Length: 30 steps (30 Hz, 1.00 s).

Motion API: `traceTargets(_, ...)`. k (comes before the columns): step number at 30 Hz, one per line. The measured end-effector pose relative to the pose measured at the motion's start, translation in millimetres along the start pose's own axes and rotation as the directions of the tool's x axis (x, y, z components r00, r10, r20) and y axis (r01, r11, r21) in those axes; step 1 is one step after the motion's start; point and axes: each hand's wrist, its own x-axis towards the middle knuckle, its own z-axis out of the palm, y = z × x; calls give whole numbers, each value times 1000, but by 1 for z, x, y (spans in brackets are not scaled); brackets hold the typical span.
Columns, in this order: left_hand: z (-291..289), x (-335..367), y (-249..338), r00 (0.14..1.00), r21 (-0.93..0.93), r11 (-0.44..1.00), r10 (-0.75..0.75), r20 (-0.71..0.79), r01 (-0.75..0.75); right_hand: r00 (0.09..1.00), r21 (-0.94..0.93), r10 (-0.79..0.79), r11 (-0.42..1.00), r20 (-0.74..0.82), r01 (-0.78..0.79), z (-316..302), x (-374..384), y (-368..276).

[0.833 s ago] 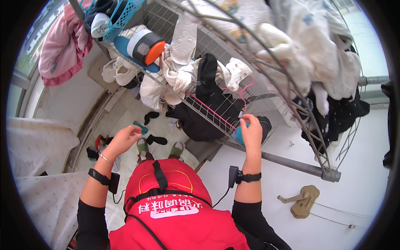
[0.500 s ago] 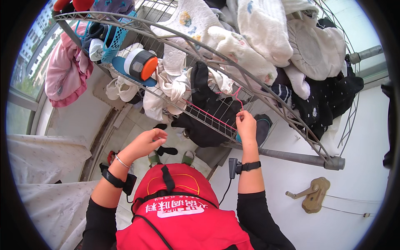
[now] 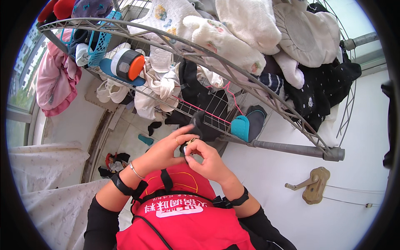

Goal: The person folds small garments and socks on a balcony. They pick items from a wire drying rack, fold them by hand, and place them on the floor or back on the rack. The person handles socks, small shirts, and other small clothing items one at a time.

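Note:
My left hand (image 3: 168, 151) and my right hand (image 3: 206, 161) meet in front of my red apron (image 3: 179, 208). Between their fingers is a dark sock-like cloth (image 3: 197, 121), its upper end sticking up past my left fingertips. A small pale and yellowish bit shows at my right fingertips, too small to name. Both hands are closed in a pinch. Just beyond them, a pink wire hanger (image 3: 233, 100) lies on the wire shelf (image 3: 216, 104), near black clothing (image 3: 193, 85). A teal and grey slipper (image 3: 246, 125) sits at the shelf's near right corner.
Overhead, the rack's curved metal rail (image 3: 250, 79) crosses in front of white plush items (image 3: 229, 46). A blue basket (image 3: 100, 43), an orange-lidded container (image 3: 131, 64) and white shoes (image 3: 111, 91) stand left. A crank (image 3: 315, 185) is fixed to the right wall.
My right hand has left the pink hanger's hook and come down left to meet my left hand, which moved right. The dark cloth now shows between them. The hanger stays on the shelf.

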Motion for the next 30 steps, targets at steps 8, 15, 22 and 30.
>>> traceTargets(8,-38,-60,-48,755,-607,635,-650,-85,478,847,-660,-221,728,-484,-187,-77,-17,24)
traceTargets(15,-61,-108,-74,682,-948,131,-723,110,291,832,-628,-111,712,-544,-315,-100,-30,44)
traceTargets(22,-55,-134,-83,911,-996,-94,-411,42,4,828,-720,-1,493,-561,-488,-113,-22,50)
traceTargets(30,-50,-150,-78,747,-992,-122,-661,74,-10,845,-732,-32,517,-534,-443,-124,-15,47)
